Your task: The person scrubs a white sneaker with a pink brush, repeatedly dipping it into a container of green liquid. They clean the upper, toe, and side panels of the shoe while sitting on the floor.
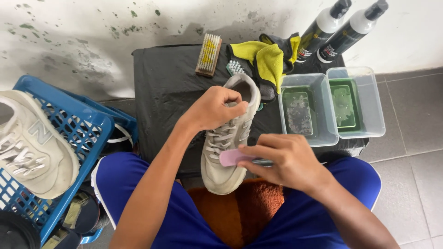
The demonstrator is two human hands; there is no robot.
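1. Blue-shorted lap with a rust-orange towel (240, 207) lies nearest, partly hidden by the forearms.
2. Right hand (284, 159) pinches a small pink brush (230, 157), its handle mostly covered.
3. Left hand (214, 108) grips the beige lace-up sneaker (226, 152) on the black-covered table (161, 87); fingertips unseen inside.

- sneaker (229, 138) at front middle of worktop (161, 92), toe toward person, over a towel (244, 207) on the lap
- left hand (214, 108) on its tongue, right hand (286, 161) at its right side
- brush (208, 54) and cloth (267, 60) behind sneaker
- two tubs (332, 103) right of it, two bottles (341, 30) behind them
- crate (69, 133) left of worktop, second sneaker (34, 147) on it
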